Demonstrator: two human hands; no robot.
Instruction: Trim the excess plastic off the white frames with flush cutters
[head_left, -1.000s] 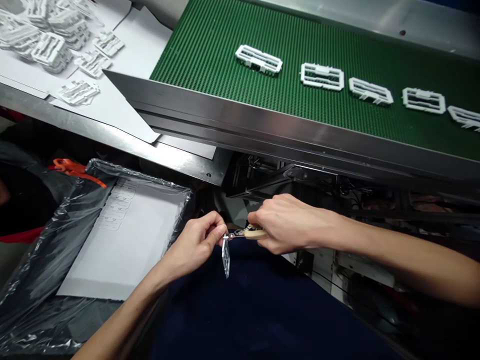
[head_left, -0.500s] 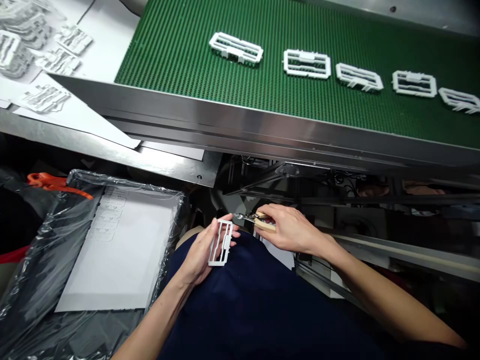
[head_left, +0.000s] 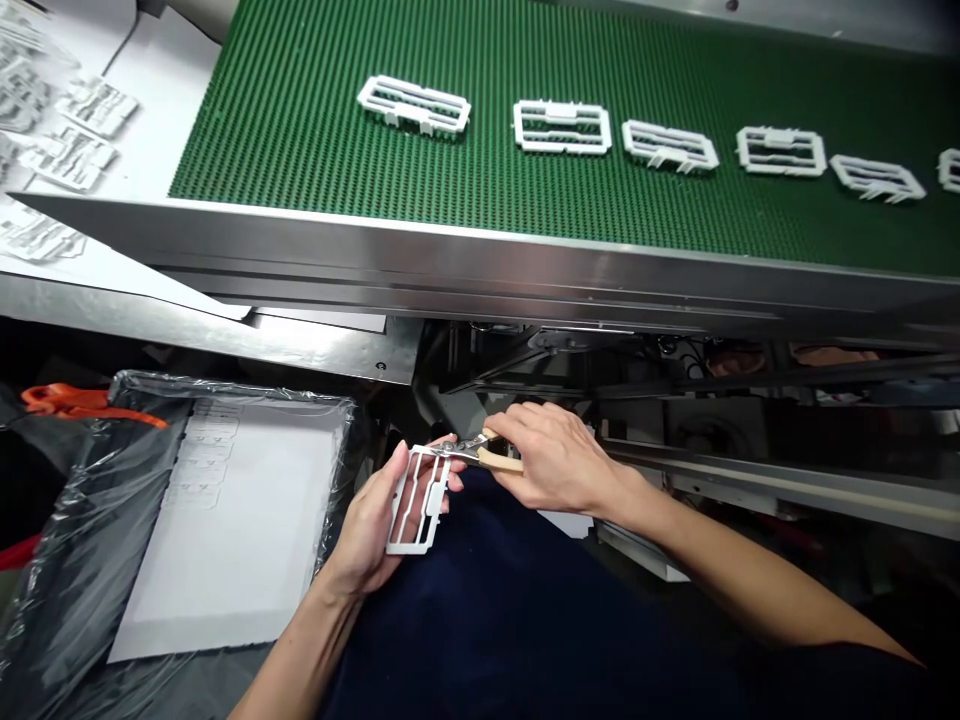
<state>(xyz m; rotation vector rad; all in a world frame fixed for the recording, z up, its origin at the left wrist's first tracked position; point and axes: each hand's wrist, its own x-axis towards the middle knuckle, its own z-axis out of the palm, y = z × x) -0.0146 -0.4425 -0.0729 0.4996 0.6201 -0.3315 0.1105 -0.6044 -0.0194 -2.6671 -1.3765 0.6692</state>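
A white plastic frame (head_left: 412, 548) with inner bars is gripped in my left hand (head_left: 373, 520), held upright over my lap with the thumb along one long side. My right hand (head_left: 559, 460) is closed around the cream handles of a pair of nippers (head_left: 501, 460). Their metal jaws reach the top end of the frame, near its upper corner. Whether the blades touch the plastic I cannot tell. Some of my left fingers show behind the frame, past its right side.
Several similar white frames lie in a row on a green ribbed conveyor belt (head_left: 300, 150) with a metal side rail (head_left: 450, 260). White parts (head_left: 67, 155) lie on paper at the upper left. A plastic-wrapped box holds a white sheet (head_left: 232, 570), beside an orange-handled tool (head_left: 67, 400).
The nippers have come left, from beside the frame to its top end. Both hands sit slightly further left in view, and the belt's frames appear shifted left as well.
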